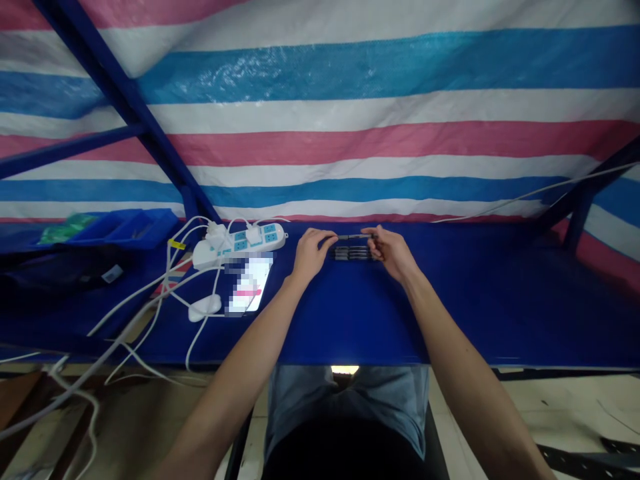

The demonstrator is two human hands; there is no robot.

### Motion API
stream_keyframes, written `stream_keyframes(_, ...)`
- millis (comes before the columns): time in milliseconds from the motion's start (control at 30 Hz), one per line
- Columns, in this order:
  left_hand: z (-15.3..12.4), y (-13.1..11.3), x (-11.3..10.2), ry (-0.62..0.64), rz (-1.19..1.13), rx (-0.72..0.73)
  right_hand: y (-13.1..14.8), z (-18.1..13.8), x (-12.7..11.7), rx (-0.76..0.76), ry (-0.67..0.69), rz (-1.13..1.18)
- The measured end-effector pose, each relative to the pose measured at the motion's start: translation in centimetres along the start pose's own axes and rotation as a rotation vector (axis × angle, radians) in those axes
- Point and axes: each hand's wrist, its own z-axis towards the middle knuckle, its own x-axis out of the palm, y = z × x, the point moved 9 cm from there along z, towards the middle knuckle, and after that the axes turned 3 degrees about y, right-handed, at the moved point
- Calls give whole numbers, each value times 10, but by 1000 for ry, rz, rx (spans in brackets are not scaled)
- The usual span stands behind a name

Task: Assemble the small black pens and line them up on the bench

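Both my hands are at a dark pen that lies crosswise between them, above a small row of similar pens on the blue tabletop. My left hand pinches the pen's left end between thumb and fingertips. At the other end, my right hand has its fingers closed on the pen, its lower fingers curled beside the right ends of the row. The pens in the row lie side by side, parallel to the one I hold.
Left of my hands sits a white power strip with plugs and tangled white cables. A lit phone and a white adapter lie in front of it. Blue bins stand farther left. Striped sheeting hangs behind the blue table.
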Motion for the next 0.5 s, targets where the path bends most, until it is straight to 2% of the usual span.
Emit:
stream_keyframes(133, 10, 8, 6, 14, 3, -21, 7, 8, -25, -192, -252, -367)
stream_keyframes(200, 15, 15, 13, 47, 12, -33, 7, 13, -31, -240, -320, -585)
stream_keyframes(333, 17, 27, 31, 171, 102, -53, -4, 23, -34, -218, -339, -912)
stream_keyframes(500, 14, 28, 43, 238, 198, -24, -18, 24, -37, -146, -341, -1075)
